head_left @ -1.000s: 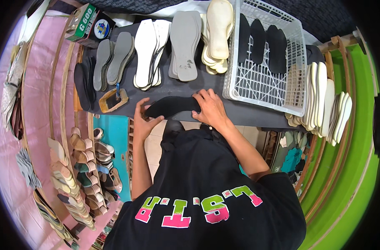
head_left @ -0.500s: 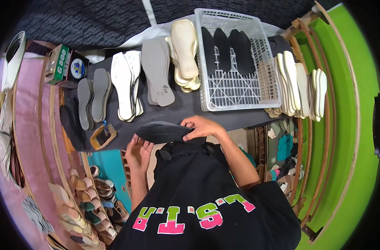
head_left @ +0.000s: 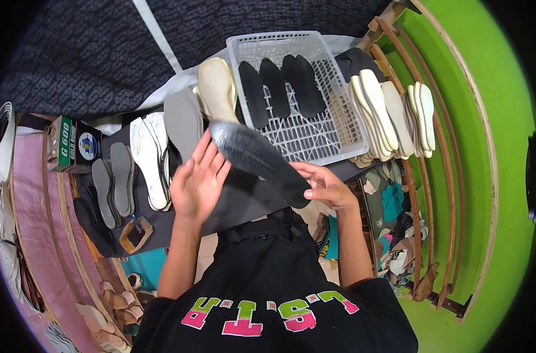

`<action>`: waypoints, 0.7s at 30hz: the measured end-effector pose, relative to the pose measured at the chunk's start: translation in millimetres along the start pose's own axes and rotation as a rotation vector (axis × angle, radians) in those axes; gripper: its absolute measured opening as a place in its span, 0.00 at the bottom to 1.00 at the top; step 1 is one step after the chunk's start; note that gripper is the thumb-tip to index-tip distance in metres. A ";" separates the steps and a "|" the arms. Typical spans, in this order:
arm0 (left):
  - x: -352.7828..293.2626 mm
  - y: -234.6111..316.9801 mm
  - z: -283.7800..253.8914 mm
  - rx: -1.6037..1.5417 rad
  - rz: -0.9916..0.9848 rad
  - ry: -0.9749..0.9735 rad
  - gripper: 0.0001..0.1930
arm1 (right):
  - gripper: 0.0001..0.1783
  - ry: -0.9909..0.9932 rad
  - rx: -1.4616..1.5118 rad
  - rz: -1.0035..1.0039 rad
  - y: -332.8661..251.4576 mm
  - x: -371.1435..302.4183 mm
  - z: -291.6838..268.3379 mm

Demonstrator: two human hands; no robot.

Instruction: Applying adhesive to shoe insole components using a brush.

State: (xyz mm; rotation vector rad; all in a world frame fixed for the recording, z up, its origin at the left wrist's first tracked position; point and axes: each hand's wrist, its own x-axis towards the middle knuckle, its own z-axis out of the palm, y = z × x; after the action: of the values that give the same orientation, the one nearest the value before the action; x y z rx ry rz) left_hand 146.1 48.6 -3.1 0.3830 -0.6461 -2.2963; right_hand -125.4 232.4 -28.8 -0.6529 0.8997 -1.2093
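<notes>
A shiny black shoe insole [head_left: 253, 154] is held up over the table's front, tilted from upper left to lower right. My right hand [head_left: 328, 187] grips its lower right end, thumb on the near side and fingers beyond the edge. Fingers stretched out and palm up, my left hand [head_left: 200, 185] touches the insole's upper left end without closing round it. Beyond, a translucent plastic crate [head_left: 334, 132] holds several black insoles [head_left: 275, 88].
On the dark-covered table [head_left: 244, 203] stand grey insoles [head_left: 122, 179], white insoles [head_left: 151, 159] and cream insoles [head_left: 374, 106] in stacks. A tape dispenser-like wooden piece [head_left: 135, 235] lies at the front left. A green box [head_left: 74, 147] stands far left; wooden rails [head_left: 450, 176] line the right wall.
The insole has risen away from my body and now tilts, its shiny face showing. Both hands moved forward with it, the left one opening palm up. The view has shifted.
</notes>
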 end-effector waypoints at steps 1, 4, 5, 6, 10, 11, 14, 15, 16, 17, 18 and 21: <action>24.1 -3.3 6.9 -0.015 -0.010 -0.029 0.45 | 0.48 0.029 -0.001 -0.019 -8.7 1.8 -5.5; 99.6 -15.6 19.9 -0.021 -0.028 -0.042 0.41 | 0.49 0.089 -0.033 -0.059 -30.2 10.5 -23.9; 125.1 -19.9 29.8 0.007 -0.048 0.007 0.40 | 0.49 0.210 -0.092 0.005 -37.5 14.4 -33.4; 149.9 -25.9 41.9 0.036 -0.066 0.059 0.39 | 0.49 0.328 -0.151 0.069 -44.6 20.0 -42.1; 252.4 -56.1 45.8 0.216 -0.091 0.202 0.41 | 0.52 0.441 -0.399 0.196 -76.3 73.9 -77.0; 272.8 -62.7 47.7 0.304 -0.134 0.301 0.40 | 0.52 0.466 -0.471 0.207 -77.9 88.2 -87.7; 325.6 -84.4 32.6 0.499 -0.216 0.427 0.38 | 0.46 0.437 -0.684 0.284 -61.7 143.3 -137.9; 342.8 -90.4 27.0 0.626 -0.246 0.456 0.37 | 0.46 0.445 -0.758 0.284 -52.5 161.8 -155.8; 358.1 -92.4 6.8 0.630 -0.242 0.470 0.37 | 0.46 0.450 -0.844 0.298 -45.3 179.0 -161.6; 367.7 -86.4 -24.4 0.675 -0.264 0.445 0.38 | 0.48 0.416 -0.865 0.328 -48.8 191.4 -150.3; 374.0 -83.3 -46.2 0.718 -0.294 0.416 0.39 | 0.51 0.390 -0.885 0.361 -57.1 197.9 -137.6; 388.0 -111.9 -33.3 0.750 -0.210 0.529 0.30 | 0.54 0.444 -0.866 0.402 -55.6 203.5 -148.6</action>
State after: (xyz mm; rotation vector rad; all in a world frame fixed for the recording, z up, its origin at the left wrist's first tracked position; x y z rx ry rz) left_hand -174.7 -166.5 -125.6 1.4037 -1.2017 -1.9190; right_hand -261.1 26.9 -105.8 -0.8315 1.8717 -0.5625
